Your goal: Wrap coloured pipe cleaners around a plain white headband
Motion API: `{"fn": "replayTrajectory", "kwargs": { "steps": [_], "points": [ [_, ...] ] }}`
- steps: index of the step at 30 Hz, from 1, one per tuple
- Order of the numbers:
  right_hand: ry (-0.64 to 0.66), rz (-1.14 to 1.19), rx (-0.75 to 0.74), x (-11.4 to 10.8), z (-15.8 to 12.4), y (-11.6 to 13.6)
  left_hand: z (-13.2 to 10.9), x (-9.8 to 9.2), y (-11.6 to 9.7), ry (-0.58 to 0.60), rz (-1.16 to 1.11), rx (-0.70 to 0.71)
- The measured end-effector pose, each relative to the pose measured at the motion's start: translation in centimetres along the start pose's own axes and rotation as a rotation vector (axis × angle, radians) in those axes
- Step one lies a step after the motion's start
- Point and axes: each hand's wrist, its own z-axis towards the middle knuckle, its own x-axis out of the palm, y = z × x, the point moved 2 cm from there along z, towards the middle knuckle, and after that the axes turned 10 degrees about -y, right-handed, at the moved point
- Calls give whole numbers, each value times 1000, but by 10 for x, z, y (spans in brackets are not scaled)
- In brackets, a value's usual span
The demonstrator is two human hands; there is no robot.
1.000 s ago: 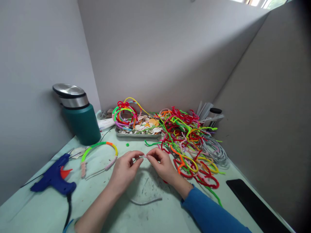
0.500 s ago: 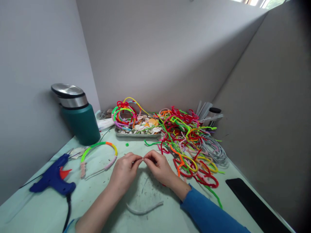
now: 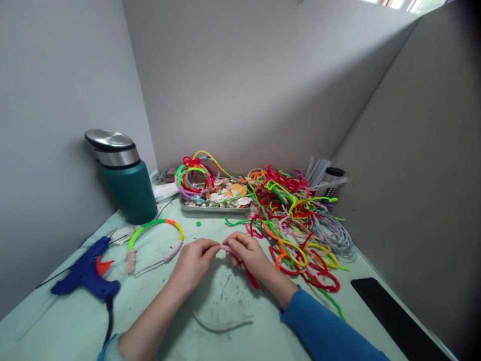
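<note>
Since the frame half a second ago, the right hand [image 3: 246,253] has turned and drawn slightly away from the left hand [image 3: 197,255], so that a stretch of pink strand [image 3: 224,247] now shows between the fingertips, and more of a red end [image 3: 251,277] shows below the right palm. Both hands are closed in a pinch on the strand, held just above the middle of the counter [image 3: 218,286]. Its long axis runs from the left fingertips to the right and then slants down toward the person, with the red end pointing near and to the right; the right fingers hide the part in between, so whether pink and red are one piece cannot be told. Below the hands a grey wire [image 3: 223,328] lies in a shallow curve, its long axis roughly sideways. Left of the left hand lies a colourful open ring [image 3: 156,224], its arch toward the back and its ends toward the person. Farther left is a blue glue gun [image 3: 84,273], its nozzle pointing away and rightward. A green bottle [image 3: 130,193] stands upright behind it, a metal tray [image 3: 216,210] sits at the back, and a heap of pipe cleaners [image 3: 281,198] spreads to the right.
</note>
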Motion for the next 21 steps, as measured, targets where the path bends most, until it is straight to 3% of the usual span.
{"fn": "replayTrajectory", "kwargs": {
  "steps": [3,9,21],
  "points": [
    [31,20,39,3,0,-2,0,0,2,4,49,8],
    [-40,12,34,6,0,-8,1,4,7,-4,149,100],
    [71,185,96,-4,7,-18,4,0,10,34,237,73]
  ]
}}
